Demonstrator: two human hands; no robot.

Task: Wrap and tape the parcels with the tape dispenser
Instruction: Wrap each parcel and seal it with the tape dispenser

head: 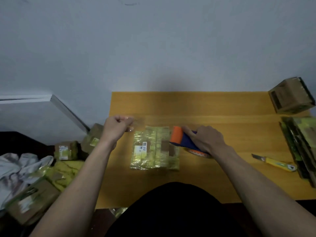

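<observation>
A flat parcel wrapped in shiny yellowish tape, with a white label, lies in the middle of the orange table. My right hand grips the blue and orange tape dispenser at the parcel's right edge. My left hand is raised above the table's left side, just beyond the parcel's far left corner, and pinches the end of a clear tape strip. The strip is faint and its run toward the dispenser is hard to follow.
A yellow utility knife lies on the table's right. Flattened cartons are stacked at the right edge, a cardboard box at the far right corner. Several taped parcels and crumpled cloth lie left of the table.
</observation>
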